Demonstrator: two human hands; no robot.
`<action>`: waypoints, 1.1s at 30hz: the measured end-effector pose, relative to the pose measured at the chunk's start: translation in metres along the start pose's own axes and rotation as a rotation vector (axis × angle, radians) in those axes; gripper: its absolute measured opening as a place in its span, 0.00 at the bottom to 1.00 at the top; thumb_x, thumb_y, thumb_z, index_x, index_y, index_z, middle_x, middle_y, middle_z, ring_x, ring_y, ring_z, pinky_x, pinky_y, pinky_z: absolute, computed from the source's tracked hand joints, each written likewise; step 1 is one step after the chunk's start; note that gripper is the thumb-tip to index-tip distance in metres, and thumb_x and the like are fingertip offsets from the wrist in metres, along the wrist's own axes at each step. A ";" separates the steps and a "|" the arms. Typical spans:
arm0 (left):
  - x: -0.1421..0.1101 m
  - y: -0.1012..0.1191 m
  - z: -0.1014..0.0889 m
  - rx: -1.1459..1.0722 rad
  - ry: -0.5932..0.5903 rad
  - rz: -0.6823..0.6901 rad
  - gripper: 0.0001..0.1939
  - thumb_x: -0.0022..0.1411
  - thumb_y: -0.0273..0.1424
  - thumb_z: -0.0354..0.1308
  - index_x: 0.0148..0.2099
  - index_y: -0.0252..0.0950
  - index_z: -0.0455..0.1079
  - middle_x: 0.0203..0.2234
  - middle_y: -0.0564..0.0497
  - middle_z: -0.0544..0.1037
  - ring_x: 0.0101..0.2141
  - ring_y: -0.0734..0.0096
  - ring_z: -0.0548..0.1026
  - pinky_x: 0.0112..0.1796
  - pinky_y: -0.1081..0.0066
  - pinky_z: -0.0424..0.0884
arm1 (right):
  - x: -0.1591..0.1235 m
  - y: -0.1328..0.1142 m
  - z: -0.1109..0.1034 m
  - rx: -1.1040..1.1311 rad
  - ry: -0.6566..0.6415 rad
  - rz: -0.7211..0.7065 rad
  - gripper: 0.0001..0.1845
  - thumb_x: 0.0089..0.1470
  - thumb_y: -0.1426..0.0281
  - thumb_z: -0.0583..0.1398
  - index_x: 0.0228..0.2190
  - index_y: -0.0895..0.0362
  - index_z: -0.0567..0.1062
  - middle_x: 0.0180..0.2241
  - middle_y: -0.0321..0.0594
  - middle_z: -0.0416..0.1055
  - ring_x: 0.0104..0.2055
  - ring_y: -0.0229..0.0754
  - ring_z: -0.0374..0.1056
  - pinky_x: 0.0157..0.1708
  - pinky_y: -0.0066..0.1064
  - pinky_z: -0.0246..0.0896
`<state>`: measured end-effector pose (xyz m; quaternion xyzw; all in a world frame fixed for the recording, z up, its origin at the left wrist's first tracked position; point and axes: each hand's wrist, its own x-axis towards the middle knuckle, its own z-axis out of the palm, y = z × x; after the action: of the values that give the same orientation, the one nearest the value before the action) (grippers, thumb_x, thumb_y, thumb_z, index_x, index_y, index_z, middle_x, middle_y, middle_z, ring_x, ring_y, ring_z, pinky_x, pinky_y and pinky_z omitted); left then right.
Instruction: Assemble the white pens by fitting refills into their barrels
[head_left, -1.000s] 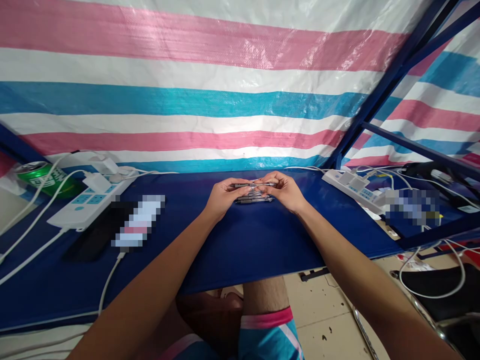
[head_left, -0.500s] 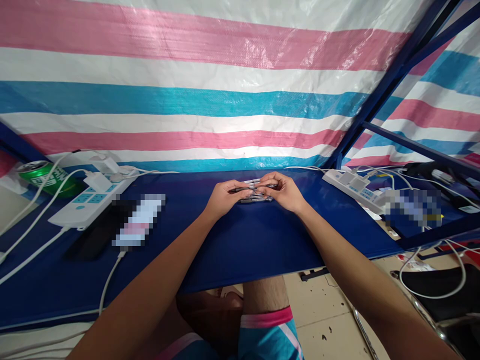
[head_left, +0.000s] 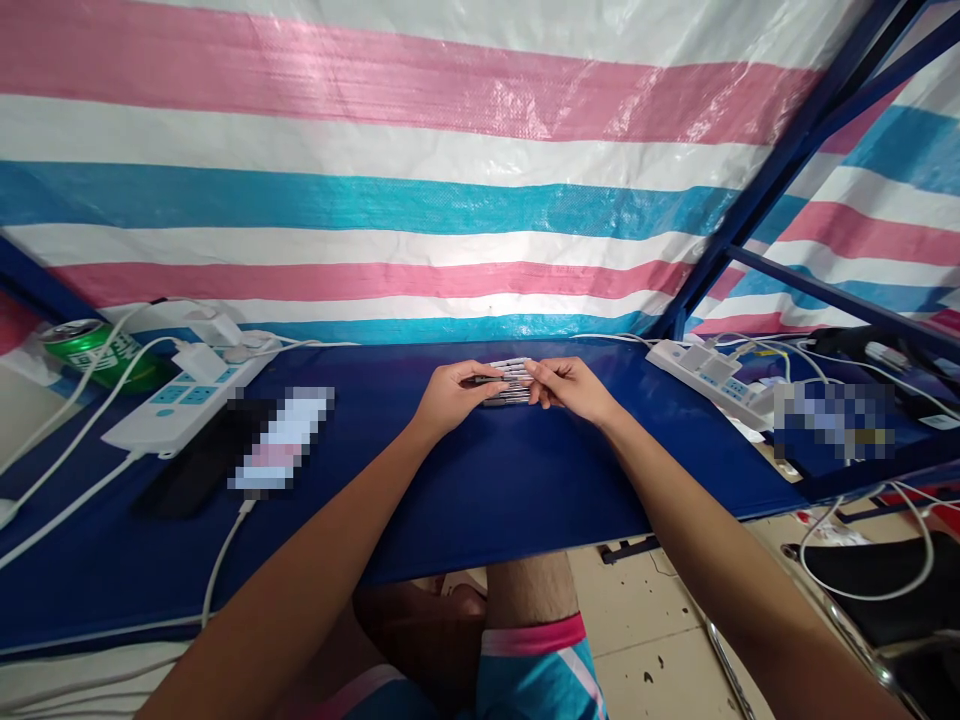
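Note:
A bundle of several slim pens (head_left: 513, 370) lies side by side near the back of the blue desk (head_left: 510, 490), running left to right. Their barrels look whitish and clear, with dark parts. My left hand (head_left: 448, 397) is closed on the pens' left ends, thumb in front and fingers behind. At the opposite ends, my right hand (head_left: 571, 387) pinches the bundle, its thumb on top and the other fingers curled beneath. Both hands cover the tips, so how the ends line up is hidden.
A white power strip (head_left: 172, 415) with plugs and cables, a green can (head_left: 105, 355) and a blurred phone (head_left: 285, 435) on a cable are at left. Another power strip (head_left: 712, 380) lies at right beside a blue metal frame (head_left: 750, 200). Striped sheeting (head_left: 450, 205) hangs behind.
My right hand has shifted its fingers: they were spread over the pens and are now curled at the right ends, uncovering more of the barrels. The left hand has barely moved.

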<state>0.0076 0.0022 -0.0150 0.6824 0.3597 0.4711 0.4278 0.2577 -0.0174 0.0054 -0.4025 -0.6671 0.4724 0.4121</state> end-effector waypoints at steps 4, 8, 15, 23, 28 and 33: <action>-0.001 -0.003 0.001 -0.012 -0.018 -0.007 0.18 0.57 0.45 0.76 0.44 0.40 0.85 0.41 0.45 0.87 0.42 0.56 0.84 0.45 0.61 0.78 | -0.001 0.001 0.002 0.019 -0.021 -0.035 0.23 0.53 0.49 0.74 0.40 0.53 0.82 0.33 0.37 0.80 0.26 0.37 0.70 0.26 0.30 0.65; -0.001 -0.005 0.001 -0.021 -0.026 -0.017 0.18 0.57 0.45 0.76 0.45 0.40 0.85 0.42 0.45 0.87 0.43 0.55 0.84 0.46 0.60 0.79 | 0.000 0.003 0.001 -0.040 -0.036 -0.003 0.25 0.61 0.45 0.66 0.36 0.55 0.83 0.29 0.39 0.79 0.26 0.38 0.69 0.26 0.30 0.64; -0.001 -0.004 0.000 0.006 -0.019 -0.018 0.18 0.56 0.45 0.76 0.45 0.41 0.86 0.41 0.45 0.87 0.42 0.54 0.84 0.47 0.59 0.79 | -0.001 0.001 -0.002 -0.106 -0.032 -0.064 0.23 0.60 0.46 0.67 0.37 0.54 0.84 0.33 0.40 0.80 0.31 0.41 0.71 0.33 0.33 0.69; 0.000 -0.005 0.000 -0.005 -0.015 -0.027 0.19 0.54 0.46 0.77 0.44 0.41 0.87 0.41 0.45 0.87 0.42 0.53 0.84 0.46 0.59 0.78 | 0.000 0.001 -0.003 -0.126 0.016 -0.082 0.25 0.59 0.44 0.68 0.34 0.54 0.84 0.32 0.40 0.81 0.30 0.41 0.71 0.33 0.34 0.69; -0.002 -0.006 0.003 0.042 -0.017 -0.039 0.17 0.54 0.45 0.77 0.42 0.42 0.87 0.39 0.46 0.87 0.40 0.54 0.83 0.43 0.61 0.78 | -0.002 0.002 -0.005 -0.091 -0.090 -0.044 0.24 0.54 0.47 0.73 0.40 0.53 0.82 0.32 0.39 0.81 0.30 0.41 0.71 0.30 0.33 0.68; -0.005 0.002 0.002 0.262 -0.100 0.086 0.12 0.60 0.43 0.73 0.41 0.43 0.85 0.38 0.46 0.85 0.38 0.56 0.81 0.43 0.59 0.75 | -0.003 0.004 -0.009 -0.375 -0.113 -0.102 0.25 0.65 0.47 0.63 0.30 0.54 0.83 0.28 0.39 0.78 0.29 0.43 0.70 0.32 0.35 0.65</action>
<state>0.0081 -0.0038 -0.0153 0.7697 0.3666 0.4037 0.3319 0.2672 -0.0164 0.0029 -0.4106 -0.7851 0.3402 0.3151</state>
